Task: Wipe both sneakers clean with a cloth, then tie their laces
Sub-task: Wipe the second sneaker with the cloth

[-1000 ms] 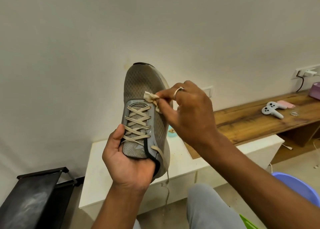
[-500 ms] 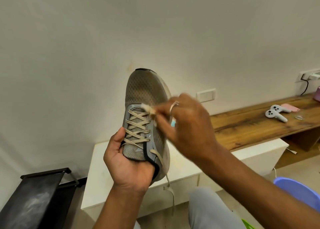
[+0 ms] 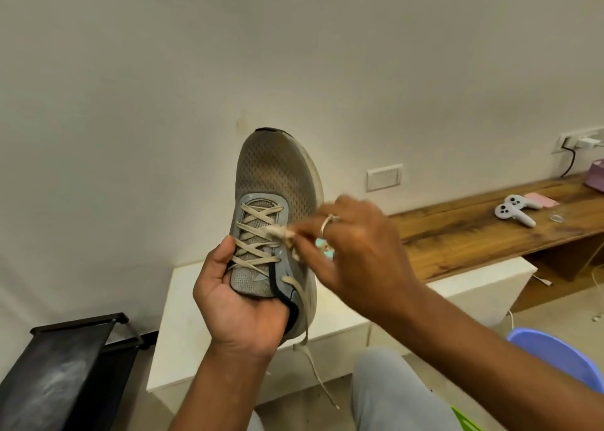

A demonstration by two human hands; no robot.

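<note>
Wiping the laced throat of a hand-held sneaker

Gripping from beneath, the left hand (image 3: 242, 303) wraps round the heel end, thumb laid beside the laces (image 3: 258, 244). It alone carries the grey mesh sneaker (image 3: 274, 176), which is held toe up and away, clear of any surface. The shoe looks light, with a soft, yielding upper and a stiffer sole, so the heel and sole seem the firm places to hold. The laces are limp and untied, one end dangling below the heel. The right hand (image 3: 356, 251), blurred, pinches a small crumpled cloth (image 3: 281, 233) in its fingertips against the eyelet edge. Below and beyond stands a white bench (image 3: 183, 300). Farther right, a wooden bench (image 3: 457, 244) carries a controller (image 3: 516, 210).
</note>
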